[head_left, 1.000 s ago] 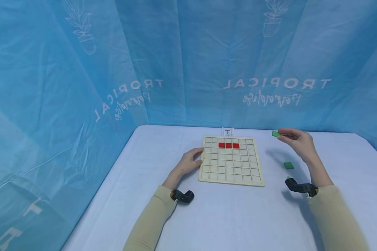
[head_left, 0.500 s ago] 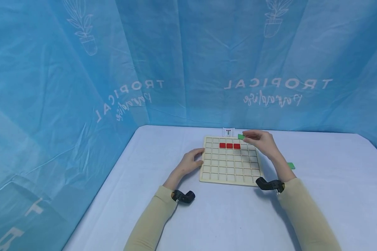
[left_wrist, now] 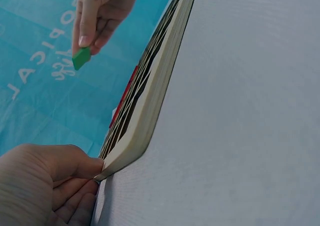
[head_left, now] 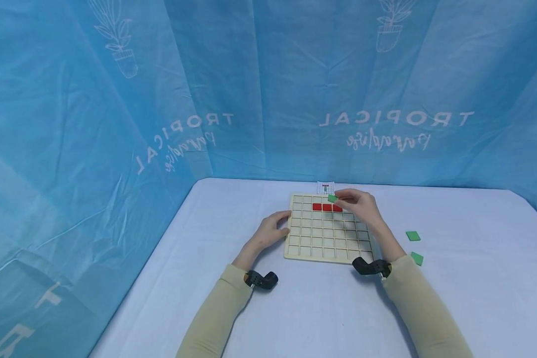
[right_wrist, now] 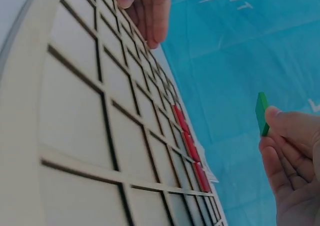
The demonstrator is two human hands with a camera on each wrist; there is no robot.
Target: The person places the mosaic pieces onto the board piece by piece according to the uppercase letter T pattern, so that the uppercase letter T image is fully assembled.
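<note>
My right hand (head_left: 359, 206) pinches a small green square tile (head_left: 332, 198) between thumb and fingers. It holds the tile above the far part of a pale wooden grid board (head_left: 315, 243). In the right wrist view the green tile (right_wrist: 261, 113) stands on edge, apart from the board. Several red tiles (head_left: 327, 208) form a row in the board's second row from the back; the fingers overlap the right end in the head view. My left hand (head_left: 268, 230) rests its fingertips and thumb against the board's left edge, as the left wrist view shows at the rim (left_wrist: 145, 131).
Two more green tiles, one farther back (head_left: 413, 235) and one nearer (head_left: 416, 258), lie on the white tablecloth (head_left: 474, 278) right of the board. A small printed pattern card (head_left: 325, 187) lies behind the board. Blue curtains (head_left: 286, 99) hang behind and to the left.
My right hand has carried the green tile leftward from beside the board to above its far rows, lowering slightly in the last half second. The left hand keeps its place at the edge.
</note>
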